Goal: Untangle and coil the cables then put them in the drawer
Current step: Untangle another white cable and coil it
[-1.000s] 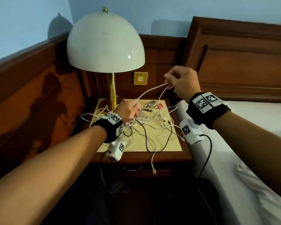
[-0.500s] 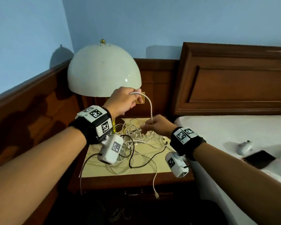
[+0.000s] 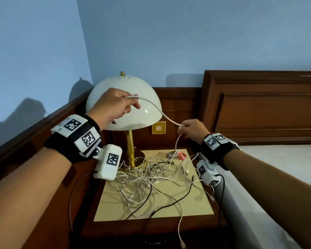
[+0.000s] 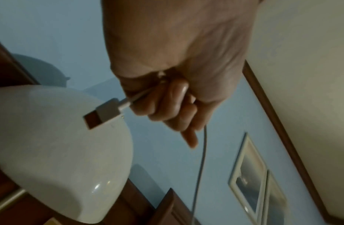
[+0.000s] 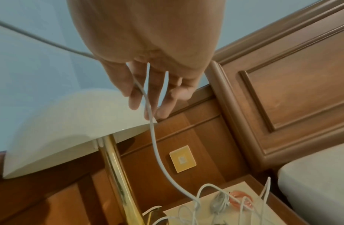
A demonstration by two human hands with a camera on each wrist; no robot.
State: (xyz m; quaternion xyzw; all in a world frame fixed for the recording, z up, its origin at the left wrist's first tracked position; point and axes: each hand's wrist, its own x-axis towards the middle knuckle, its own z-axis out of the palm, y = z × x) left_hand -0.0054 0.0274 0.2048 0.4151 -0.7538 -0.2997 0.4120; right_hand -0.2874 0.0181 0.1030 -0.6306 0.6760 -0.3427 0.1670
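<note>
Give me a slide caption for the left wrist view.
Left hand grips a white cable near its USB plug, beside the lamp shade.

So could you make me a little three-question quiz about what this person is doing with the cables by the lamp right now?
1. True or false: both hands hold the same white cable.
2. What sticks out of the left hand? A) a USB plug B) a red clip C) a black cable
3. Fill in: the tangled cables lie on the ______ beside the lamp.

Key
1. True: it runs from the left hand to the right hand, then drops to the pile.
2. A: the USB plug shows in the left wrist view.
3. Nightstand.
</note>
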